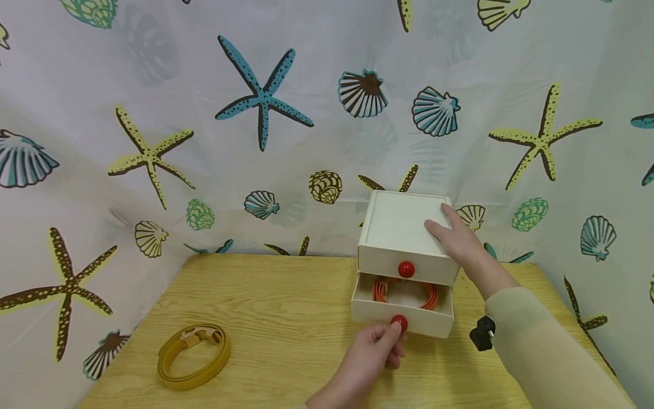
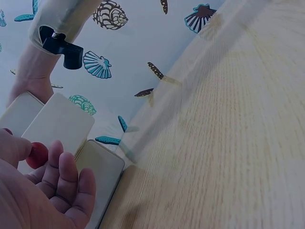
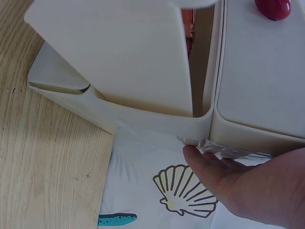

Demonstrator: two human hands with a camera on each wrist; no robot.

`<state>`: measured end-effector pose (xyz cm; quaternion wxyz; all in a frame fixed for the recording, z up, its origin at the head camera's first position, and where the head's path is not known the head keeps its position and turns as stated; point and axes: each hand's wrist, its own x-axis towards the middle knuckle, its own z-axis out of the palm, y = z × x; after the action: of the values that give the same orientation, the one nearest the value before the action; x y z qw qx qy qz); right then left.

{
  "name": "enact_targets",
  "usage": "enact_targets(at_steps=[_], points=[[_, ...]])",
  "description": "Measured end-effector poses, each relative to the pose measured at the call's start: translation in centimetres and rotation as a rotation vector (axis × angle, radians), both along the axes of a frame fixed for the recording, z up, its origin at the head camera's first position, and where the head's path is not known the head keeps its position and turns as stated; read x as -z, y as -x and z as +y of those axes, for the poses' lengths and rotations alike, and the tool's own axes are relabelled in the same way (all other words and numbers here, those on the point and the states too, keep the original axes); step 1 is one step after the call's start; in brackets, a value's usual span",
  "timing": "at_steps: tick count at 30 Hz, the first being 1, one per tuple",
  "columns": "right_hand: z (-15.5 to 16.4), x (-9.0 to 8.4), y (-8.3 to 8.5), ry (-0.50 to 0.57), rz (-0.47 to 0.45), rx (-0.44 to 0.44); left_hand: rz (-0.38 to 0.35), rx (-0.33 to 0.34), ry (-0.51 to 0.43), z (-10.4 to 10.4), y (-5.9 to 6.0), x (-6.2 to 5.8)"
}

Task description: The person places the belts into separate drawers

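Drawer half out: left hand pinches its red knob at 6 o'clock, right hand lies flat on the box. Next move needs a straight slide.

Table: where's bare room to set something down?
Free: the wood between the yellow belt and the drawer box, plus the back-left strip along the curtain. Crowded: front right, where the left hand pinches the open drawer's knob and the right hand steadies the box.
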<state>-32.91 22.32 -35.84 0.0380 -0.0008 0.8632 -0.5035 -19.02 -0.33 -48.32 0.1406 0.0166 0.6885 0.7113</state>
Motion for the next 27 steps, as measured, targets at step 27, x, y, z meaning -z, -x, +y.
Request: enact_targets(at_steps=[27], points=[[0.0,-0.2,-0.1,0.006,-0.002,0.008,0.045,-0.022,-0.02,0.8,2.2,-0.4]])
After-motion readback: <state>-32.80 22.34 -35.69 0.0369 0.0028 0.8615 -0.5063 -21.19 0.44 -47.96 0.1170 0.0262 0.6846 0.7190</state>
